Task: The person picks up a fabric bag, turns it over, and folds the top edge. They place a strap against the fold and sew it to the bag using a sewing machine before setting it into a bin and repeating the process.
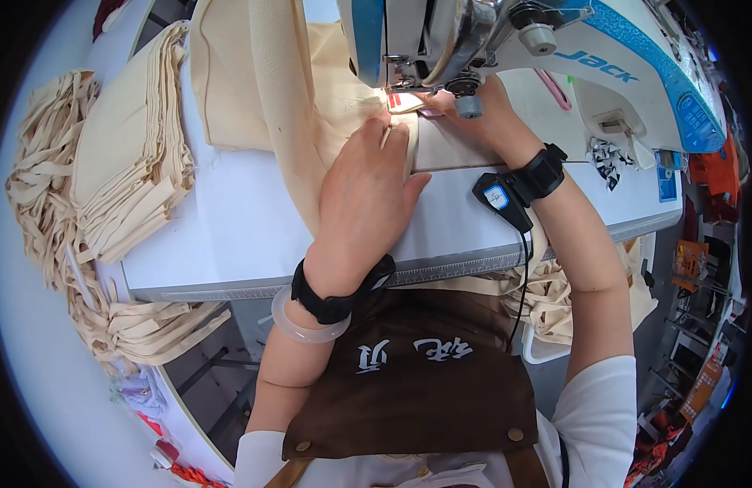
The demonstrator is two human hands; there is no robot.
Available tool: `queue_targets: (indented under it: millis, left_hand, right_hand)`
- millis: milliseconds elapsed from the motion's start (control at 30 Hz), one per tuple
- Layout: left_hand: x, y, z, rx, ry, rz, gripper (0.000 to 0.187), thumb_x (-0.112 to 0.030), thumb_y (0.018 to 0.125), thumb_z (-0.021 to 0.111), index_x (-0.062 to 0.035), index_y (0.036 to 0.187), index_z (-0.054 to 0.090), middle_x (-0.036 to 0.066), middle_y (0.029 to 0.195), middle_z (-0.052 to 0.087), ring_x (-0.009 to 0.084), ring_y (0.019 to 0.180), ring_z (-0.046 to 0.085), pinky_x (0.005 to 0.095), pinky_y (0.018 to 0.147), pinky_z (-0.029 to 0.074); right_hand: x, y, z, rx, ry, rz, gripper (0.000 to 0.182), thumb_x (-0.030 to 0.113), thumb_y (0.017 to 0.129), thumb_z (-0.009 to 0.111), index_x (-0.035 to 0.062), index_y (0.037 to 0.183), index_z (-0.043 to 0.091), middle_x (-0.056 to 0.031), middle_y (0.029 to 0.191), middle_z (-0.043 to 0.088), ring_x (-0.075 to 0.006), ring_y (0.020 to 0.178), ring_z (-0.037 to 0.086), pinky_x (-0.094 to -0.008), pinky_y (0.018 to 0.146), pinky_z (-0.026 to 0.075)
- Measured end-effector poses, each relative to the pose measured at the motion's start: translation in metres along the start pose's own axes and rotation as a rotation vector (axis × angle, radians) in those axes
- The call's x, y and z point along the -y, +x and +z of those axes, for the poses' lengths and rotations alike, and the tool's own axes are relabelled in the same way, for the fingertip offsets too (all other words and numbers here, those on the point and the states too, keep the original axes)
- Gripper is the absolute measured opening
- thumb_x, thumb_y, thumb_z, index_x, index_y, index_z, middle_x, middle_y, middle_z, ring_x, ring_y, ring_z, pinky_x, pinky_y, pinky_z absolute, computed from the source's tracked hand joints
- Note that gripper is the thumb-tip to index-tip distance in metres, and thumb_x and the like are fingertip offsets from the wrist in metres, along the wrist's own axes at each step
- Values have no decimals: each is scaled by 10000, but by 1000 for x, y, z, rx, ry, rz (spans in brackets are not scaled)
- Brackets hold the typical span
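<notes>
Cream fabric (337,69) lies under the head of the sewing machine (498,57), with a long fold hanging over the table edge. My left hand (364,183) lies on this fabric just before the needle area, fingers stretched forward and thumb apart. My right hand (486,114) reaches in from the other side, its fingers bent toward the needle and partly hidden behind a machine knob. Near its fingertips shows a small pinkish piece that I cannot make out. Between the hands, a small red and white patch (403,101) is lit by the machine lamp.
A stack of cream fabric pieces (132,138) and bundled cream straps (46,179) lie at the left. A pink tool (553,89) and black-white scraps (608,161) are on the right. Below the ruler edge (465,264), more cream fabric (547,297) fills a white bin.
</notes>
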State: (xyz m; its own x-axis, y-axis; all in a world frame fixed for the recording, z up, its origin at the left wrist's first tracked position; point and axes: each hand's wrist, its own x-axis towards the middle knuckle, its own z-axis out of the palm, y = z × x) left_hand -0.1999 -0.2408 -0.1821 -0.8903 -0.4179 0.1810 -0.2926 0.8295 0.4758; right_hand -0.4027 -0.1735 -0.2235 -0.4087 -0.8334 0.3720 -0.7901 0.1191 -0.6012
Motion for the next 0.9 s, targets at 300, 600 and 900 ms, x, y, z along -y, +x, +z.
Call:
queue_targets:
  millis: [300,600,900]
  left_hand:
    - [3,2,0,16,-9,11,509,-220,832,734,-25,1271,563,131,1249,537,325,1090,596,413,857,523]
    - [5,5,-2,48,-15,-8,517,-246,843,725,-37,1285,556,126,1264,520,324,1080,599,421,849,522]
    - [9,8,1,26,-20,15,514,-268,853,720,-29,1275,549,137,1269,519,339,1069,602,423,862,517]
  right_hand:
    - [-4,0,3,-51,-41,30,351,259,773,722,-69,671,651,-263,748,646,-428,765,640,-468,706,521]
    - [1,-1,3,-84,-63,34,206,154,790,714,-49,794,680,-245,826,671,-423,851,643,-470,775,518]
    - [3,-2,6,-54,-161,81,236,182,806,715,-51,785,686,-241,838,670,-405,871,647,-456,780,519]
